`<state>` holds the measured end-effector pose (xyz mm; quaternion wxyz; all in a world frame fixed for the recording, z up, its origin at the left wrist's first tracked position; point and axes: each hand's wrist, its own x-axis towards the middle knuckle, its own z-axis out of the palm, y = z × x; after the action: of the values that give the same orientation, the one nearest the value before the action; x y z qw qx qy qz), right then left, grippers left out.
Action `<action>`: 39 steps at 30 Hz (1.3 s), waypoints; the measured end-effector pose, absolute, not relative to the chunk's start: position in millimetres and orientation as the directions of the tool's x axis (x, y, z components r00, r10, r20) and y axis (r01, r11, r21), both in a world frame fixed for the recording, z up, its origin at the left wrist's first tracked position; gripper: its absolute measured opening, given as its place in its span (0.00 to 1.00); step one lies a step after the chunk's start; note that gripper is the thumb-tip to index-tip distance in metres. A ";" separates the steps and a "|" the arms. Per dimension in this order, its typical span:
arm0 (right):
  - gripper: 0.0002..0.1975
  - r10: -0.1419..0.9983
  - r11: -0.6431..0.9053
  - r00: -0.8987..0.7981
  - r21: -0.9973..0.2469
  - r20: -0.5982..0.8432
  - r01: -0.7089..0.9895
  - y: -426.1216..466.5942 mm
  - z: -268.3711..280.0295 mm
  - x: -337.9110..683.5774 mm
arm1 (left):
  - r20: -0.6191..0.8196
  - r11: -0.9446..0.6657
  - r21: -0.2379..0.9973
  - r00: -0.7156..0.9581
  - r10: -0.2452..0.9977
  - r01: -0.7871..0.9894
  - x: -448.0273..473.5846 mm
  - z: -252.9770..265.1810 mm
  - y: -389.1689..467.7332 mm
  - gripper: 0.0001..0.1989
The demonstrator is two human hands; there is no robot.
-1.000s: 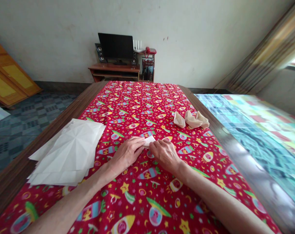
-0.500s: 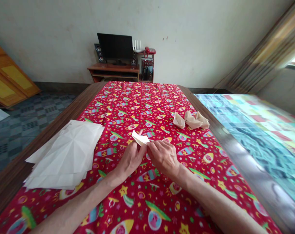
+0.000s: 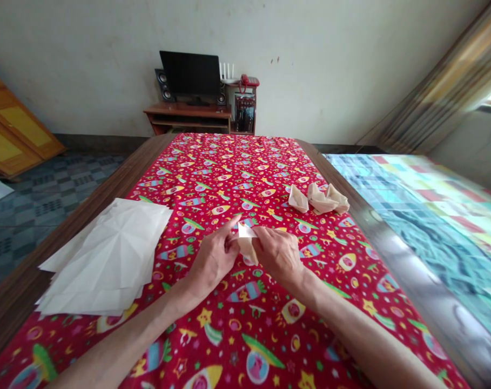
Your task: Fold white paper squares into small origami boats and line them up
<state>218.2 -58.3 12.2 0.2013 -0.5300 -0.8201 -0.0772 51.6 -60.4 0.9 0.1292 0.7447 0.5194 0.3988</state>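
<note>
Between my hands is a small piece of folded paper (image 3: 248, 246), cream-white with one flap standing up. My left hand (image 3: 215, 254) grips its left side, the index finger stretched forward along it. My right hand (image 3: 278, 254) pinches the right side, its fingertips partly hidden behind the paper. To the left lies a stack of creased paper sheets (image 3: 107, 254), the top one marked with folds radiating from its middle. Over on the right, one small folded paper boat shape (image 3: 298, 199) sits beside a cluster of similar folded paper shapes (image 3: 326, 199).
A red patterned cloth (image 3: 245, 335) covers the brown wooden table (image 3: 350, 200). Beyond its far end are a monitor (image 3: 190, 74), speakers and a red telephone (image 3: 249, 81) on a desk (image 3: 188, 111). A bed (image 3: 423, 216) stands along the right side.
The folded paper has turned in my hands from lying pointed to the left to facing me, with its lower part now showing. Both hands have shifted slightly with it.
</note>
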 end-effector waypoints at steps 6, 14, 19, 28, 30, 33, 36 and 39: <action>0.12 0.876 0.430 -0.323 -0.278 0.359 0.859 -61.0 8.3 219.1 | 0.518 -0.490 0.527 0.195 0.833 0.694 47.0 -1.5 -54.4 0.14; 0.15 0.885 0.441 -0.336 -0.345 0.324 0.829 -63.1 -7.6 222.4 | 0.411 -0.479 0.528 0.283 0.867 0.701 36.9 -14.6 -50.3 0.15; 0.13 0.846 0.517 -0.476 -0.147 0.241 0.843 -64.1 -7.2 227.9 | 0.313 -0.536 0.410 0.438 0.843 0.738 29.8 -15.4 -54.7 0.21; 0.12 0.772 0.588 -0.572 0.030 0.278 0.809 -64.8 -10.4 227.1 | 0.233 -0.619 0.095 0.587 0.775 0.779 23.7 -11.8 -58.4 0.24; 0.11 0.768 0.589 -0.572 0.035 0.287 0.807 -65.0 -10.6 227.0 | 0.203 -0.620 0.071 0.597 0.776 0.782 24.6 -8.8 -57.9 0.24; 0.11 0.767 0.589 -0.570 0.031 0.296 0.808 -65.1 -10.6 226.9 | 0.184 -0.622 0.057 0.604 0.775 0.781 26.2 -4.1 -58.7 0.24; 0.12 0.767 0.595 -0.575 0.020 0.285 0.803 -64.9 -11.0 227.6 | 0.211 -0.626 0.069 0.602 0.771 0.777 26.3 -2.6 -63.3 0.22; 0.12 0.768 0.596 -0.574 0.011 0.283 0.803 -64.6 -11.9 228.6 | 0.281 -0.649 0.106 0.603 0.746 0.754 24.1 -5.5 -70.3 0.17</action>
<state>228.6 -64.6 -11.9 0.1253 -0.4441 -0.8845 -0.0690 24.1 -70.3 -5.5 -0.0117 0.8952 0.4189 0.1517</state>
